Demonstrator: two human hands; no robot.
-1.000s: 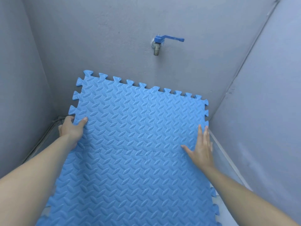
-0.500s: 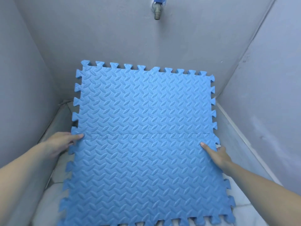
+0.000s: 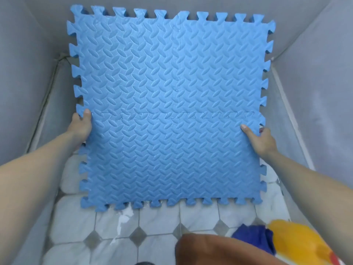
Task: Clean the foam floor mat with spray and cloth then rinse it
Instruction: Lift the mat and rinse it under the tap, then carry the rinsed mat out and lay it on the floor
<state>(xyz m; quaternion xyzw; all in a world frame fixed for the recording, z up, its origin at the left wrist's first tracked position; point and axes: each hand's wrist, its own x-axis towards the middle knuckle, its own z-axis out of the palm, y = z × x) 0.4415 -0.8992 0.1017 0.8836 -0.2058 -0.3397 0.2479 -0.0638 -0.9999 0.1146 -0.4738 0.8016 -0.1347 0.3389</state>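
Blue foam mat (image 3: pixel 172 111) held up over tiled floor (image 3: pixel 156 226), between grey walls. Left hand (image 3: pixel 81 128) grips left edge, thumb on front. Right hand (image 3: pixel 261 139) grips right edge, same. Dark blue cloth (image 3: pixel 252 236) beside yellow object (image 3: pixel 298 240) at lower right

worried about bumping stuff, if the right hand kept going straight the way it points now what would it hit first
Probably the grey wall behind the foam mat; the right hand grips the mat's edge, pointing up and away. Depth is unclear.
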